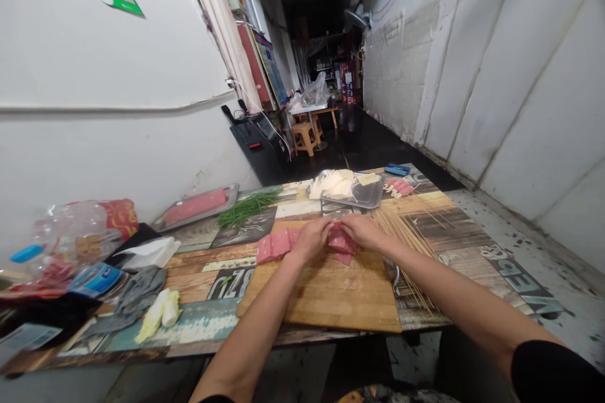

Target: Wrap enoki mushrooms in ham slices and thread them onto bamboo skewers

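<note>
Both my hands meet over a wooden cutting board (331, 296) on the patterned table (472, 233). My left hand (312, 239) and my right hand (362, 230) have their fingers closed together on a pink meat slice (341, 242). A row of more pink slices (274, 245) lies on the board just left of my left hand. A spread of thin bamboo skewers (406, 239) lies to the right of my right hand.
A clear tray of pale food pieces (347, 187) stands behind the board, with green chives (248, 206) and a metal tray of meat (196, 206) to its left. Grey gloves (137, 293), bags and packets crowd the left end. Finished skewers (399, 187) lie far right.
</note>
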`<action>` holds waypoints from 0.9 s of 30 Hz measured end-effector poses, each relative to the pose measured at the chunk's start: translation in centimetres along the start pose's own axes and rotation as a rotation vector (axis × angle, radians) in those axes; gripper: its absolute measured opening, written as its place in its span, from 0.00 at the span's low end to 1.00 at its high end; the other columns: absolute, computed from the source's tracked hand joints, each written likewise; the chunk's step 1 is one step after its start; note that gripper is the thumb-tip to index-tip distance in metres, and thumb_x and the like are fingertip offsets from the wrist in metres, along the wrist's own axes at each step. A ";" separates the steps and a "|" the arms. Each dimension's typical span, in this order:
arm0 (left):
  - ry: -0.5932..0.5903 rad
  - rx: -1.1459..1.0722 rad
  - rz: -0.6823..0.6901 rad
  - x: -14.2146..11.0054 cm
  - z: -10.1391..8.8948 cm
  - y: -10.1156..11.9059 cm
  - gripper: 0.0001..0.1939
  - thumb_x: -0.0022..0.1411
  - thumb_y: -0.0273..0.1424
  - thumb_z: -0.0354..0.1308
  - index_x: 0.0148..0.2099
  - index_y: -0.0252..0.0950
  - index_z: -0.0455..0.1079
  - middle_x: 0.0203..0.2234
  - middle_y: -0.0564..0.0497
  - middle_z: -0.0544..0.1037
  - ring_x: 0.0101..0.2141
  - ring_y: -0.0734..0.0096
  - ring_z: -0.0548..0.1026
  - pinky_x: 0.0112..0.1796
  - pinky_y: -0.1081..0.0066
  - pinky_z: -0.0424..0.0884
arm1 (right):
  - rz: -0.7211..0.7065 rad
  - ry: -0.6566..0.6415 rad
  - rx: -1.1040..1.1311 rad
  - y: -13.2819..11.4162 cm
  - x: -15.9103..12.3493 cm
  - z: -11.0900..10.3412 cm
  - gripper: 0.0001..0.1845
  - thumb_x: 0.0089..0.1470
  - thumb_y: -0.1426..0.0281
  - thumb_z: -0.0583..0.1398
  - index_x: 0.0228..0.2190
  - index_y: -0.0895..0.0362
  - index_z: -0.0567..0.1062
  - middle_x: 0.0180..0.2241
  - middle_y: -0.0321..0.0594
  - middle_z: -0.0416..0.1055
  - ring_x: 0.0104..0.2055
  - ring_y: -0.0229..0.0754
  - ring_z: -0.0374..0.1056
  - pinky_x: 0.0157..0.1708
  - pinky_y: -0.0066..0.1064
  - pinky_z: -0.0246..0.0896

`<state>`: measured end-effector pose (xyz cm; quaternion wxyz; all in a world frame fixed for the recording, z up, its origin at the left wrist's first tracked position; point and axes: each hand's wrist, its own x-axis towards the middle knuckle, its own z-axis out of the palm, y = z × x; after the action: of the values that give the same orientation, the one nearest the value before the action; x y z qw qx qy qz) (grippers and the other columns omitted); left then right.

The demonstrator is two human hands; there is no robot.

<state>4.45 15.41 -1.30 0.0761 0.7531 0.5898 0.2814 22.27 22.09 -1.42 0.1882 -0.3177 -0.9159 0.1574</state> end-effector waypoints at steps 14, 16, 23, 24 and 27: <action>0.015 -0.297 -0.229 -1.3 -3.3 2.9 0.11 0.60 0.33 0.51 0.32 0.34 0.71 0.25 0.51 0.76 0.27 0.69 0.73 0.30 0.73 0.67 | 0.187 -0.020 0.798 -2.9 -2.3 -0.3 0.19 0.49 0.78 0.57 0.45 0.62 0.72 0.35 0.40 0.76 0.33 0.39 0.71 0.32 0.26 0.64; -0.091 -0.260 -0.255 -3.1 -3.1 3.2 0.11 0.60 0.33 0.50 0.31 0.35 0.72 0.25 0.50 0.77 0.27 0.69 0.73 0.30 0.73 0.67 | 0.227 -0.083 0.809 -4.5 -4.7 0.8 0.24 0.49 0.77 0.57 0.50 0.61 0.69 0.31 0.37 0.76 0.28 0.37 0.70 0.27 0.24 0.61; 0.011 0.248 -0.208 -8.1 -1.7 4.6 0.15 0.61 0.35 0.53 0.46 0.33 0.72 0.41 0.39 0.77 0.43 0.53 0.74 0.44 0.58 0.69 | 0.267 0.008 0.196 -4.4 -11.7 0.0 0.15 0.57 0.64 0.57 0.42 0.55 0.77 0.36 0.42 0.77 0.37 0.44 0.72 0.36 0.29 0.60; 0.041 0.254 -0.140 -8.8 -1.3 4.8 0.16 0.62 0.37 0.52 0.47 0.34 0.72 0.43 0.39 0.76 0.45 0.53 0.73 0.46 0.57 0.69 | 0.292 0.038 0.168 -3.2 -12.0 -0.9 0.13 0.57 0.65 0.56 0.40 0.54 0.78 0.38 0.42 0.77 0.39 0.44 0.72 0.37 0.28 0.59; -0.010 0.194 0.104 -11.1 0.3 5.3 0.18 0.62 0.37 0.53 0.53 0.39 0.68 0.51 0.43 0.72 0.51 0.56 0.69 0.51 0.57 0.68 | 0.384 0.063 0.063 1.0 -11.9 -4.2 0.12 0.57 0.68 0.56 0.35 0.55 0.79 0.37 0.40 0.77 0.38 0.42 0.71 0.35 0.27 0.57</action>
<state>7.43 3.56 -2.93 -0.0089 0.7880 0.5738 0.2230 33.30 15.97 -1.07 0.1932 -0.4855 -0.8267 0.2087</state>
